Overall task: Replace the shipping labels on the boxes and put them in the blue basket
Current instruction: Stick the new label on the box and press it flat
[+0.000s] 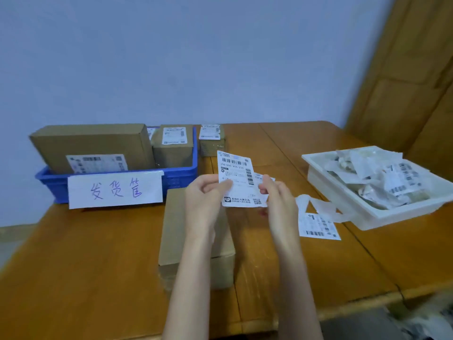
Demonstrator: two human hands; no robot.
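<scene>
While my left hand (208, 190) pinches the left edge of a shipping label (239, 182) and my right hand (274, 192) pinches its right edge, the label stands upright above the bare cardboard box (171, 231) on the table (98, 253). Risk, in my judgement: if the backing peels unevenly, the label could curl, stick to my fingers, or land crooked and creased. The blue basket (179, 176) at the far left already holds labelled boxes. A spare label (318, 227) lies beside the white tray (367, 212) of discarded paper.
</scene>
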